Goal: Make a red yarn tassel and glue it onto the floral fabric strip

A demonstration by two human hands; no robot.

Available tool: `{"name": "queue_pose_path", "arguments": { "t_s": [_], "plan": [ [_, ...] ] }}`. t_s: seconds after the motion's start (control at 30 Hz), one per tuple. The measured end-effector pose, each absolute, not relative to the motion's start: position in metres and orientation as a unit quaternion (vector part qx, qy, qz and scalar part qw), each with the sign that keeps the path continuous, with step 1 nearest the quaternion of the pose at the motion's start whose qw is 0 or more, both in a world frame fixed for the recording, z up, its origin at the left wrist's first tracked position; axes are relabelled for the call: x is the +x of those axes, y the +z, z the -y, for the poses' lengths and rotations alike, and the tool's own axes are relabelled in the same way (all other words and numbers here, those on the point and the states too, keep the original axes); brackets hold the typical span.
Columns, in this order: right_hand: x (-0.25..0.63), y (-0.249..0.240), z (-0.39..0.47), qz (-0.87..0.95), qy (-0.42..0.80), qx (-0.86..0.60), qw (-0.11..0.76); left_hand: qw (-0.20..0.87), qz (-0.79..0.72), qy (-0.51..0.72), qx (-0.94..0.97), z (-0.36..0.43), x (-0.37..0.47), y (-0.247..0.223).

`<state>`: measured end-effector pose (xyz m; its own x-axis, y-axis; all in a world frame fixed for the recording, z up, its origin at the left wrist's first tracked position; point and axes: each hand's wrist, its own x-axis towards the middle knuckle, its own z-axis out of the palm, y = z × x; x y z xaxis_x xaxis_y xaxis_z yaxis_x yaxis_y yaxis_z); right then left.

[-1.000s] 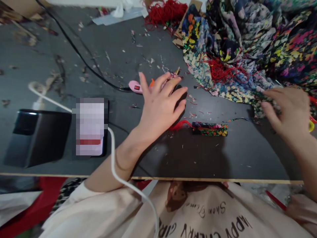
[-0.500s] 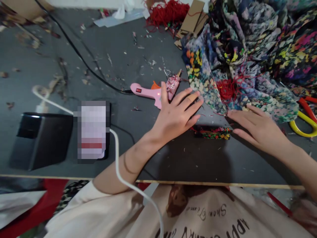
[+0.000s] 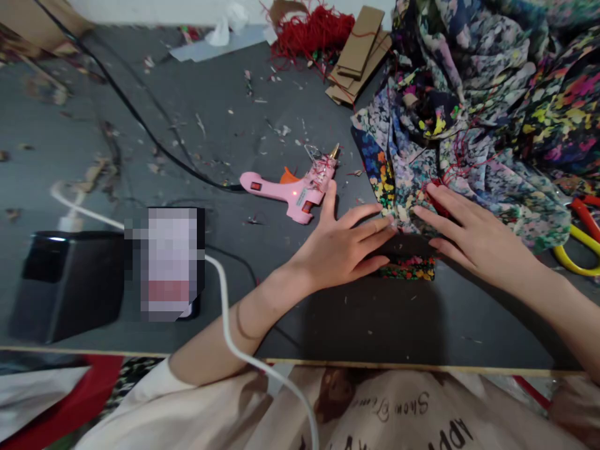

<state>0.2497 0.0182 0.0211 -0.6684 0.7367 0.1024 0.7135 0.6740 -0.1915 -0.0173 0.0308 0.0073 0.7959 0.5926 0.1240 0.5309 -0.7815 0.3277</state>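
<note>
My left hand (image 3: pixel 349 244) lies palm down with its fingers spread, holding nothing. Its fingertips reach the near left edge of a crumpled floral cloth (image 3: pixel 504 178). Beside its thumb is a pink glue gun (image 3: pixel 281 190), with threads wound about the nozzle end and a small light lit. My right hand (image 3: pixel 478 234) is also open, its fingers stretched out over the cloth and across a small bunch of red thread (image 3: pixel 439 199), which they partly cover. Between the hands, close to me, lies a narrow dark floral strip (image 3: pixel 412 269), its left end under my left fingers.
Red-and-yellow-handled scissors (image 3: pixel 579 250) lie at the right. Cardboard pieces (image 3: pixel 359 47) and a red thread heap (image 3: pixel 316 34) sit at the back. On the left are a phone (image 3: pixel 171 262), a black box-shaped device (image 3: pixel 70 281) and a white cable (image 3: pixel 225 312) crossing my forearm.
My right hand has slid up and left onto the red thread, covering most of it. My left fingers now reach the cloth's edge. The whole view has shifted slightly.
</note>
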Motion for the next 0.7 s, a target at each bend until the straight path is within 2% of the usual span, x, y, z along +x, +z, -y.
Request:
{"name": "queue_pose_path", "arguments": {
  "t_s": [0.1, 0.2, 0.27, 0.3, 0.37, 0.4, 0.47, 0.57, 0.7],
  "plan": [
    [0.269, 0.007, -0.014, 0.908, 0.088, -0.403, 0.078, 0.153, -0.266, 0.159, 0.938, -0.03, -0.021, 0.004],
    [0.313, 0.003, -0.01, 0.909, 0.078, -0.401, 0.085, 0.115, -0.299, 0.202, 0.926, -0.03, -0.024, 0.001],
    [0.342, 0.007, -0.008, 0.915, 0.036, -0.396, 0.071, 0.089, -0.341, 0.191, 0.916, -0.031, -0.025, 0.001],
    [0.353, 0.011, -0.007, 0.917, 0.012, -0.389, 0.092, 0.084, -0.359, 0.18, 0.912, -0.032, -0.024, 0.002],
    [0.362, 0.021, -0.005, 0.904, 0.03, -0.412, 0.108, 0.086, -0.382, 0.165, 0.905, -0.032, -0.024, 0.003],
    [0.359, 0.027, -0.004, 0.89, 0.041, -0.447, 0.083, 0.088, -0.387, 0.162, 0.903, -0.032, -0.023, 0.004],
    [0.338, 0.036, -0.004, 0.861, 0.005, -0.495, 0.119, 0.09, -0.392, 0.159, 0.901, -0.032, -0.022, 0.006],
    [0.285, 0.038, -0.015, 0.879, -0.048, -0.437, 0.183, 0.087, -0.399, 0.158, 0.899, -0.032, -0.022, 0.007],
    [0.226, 0.028, -0.037, 0.871, -0.021, -0.486, 0.067, 0.07, -0.397, 0.172, 0.899, -0.033, -0.024, 0.004]
  ]
}}
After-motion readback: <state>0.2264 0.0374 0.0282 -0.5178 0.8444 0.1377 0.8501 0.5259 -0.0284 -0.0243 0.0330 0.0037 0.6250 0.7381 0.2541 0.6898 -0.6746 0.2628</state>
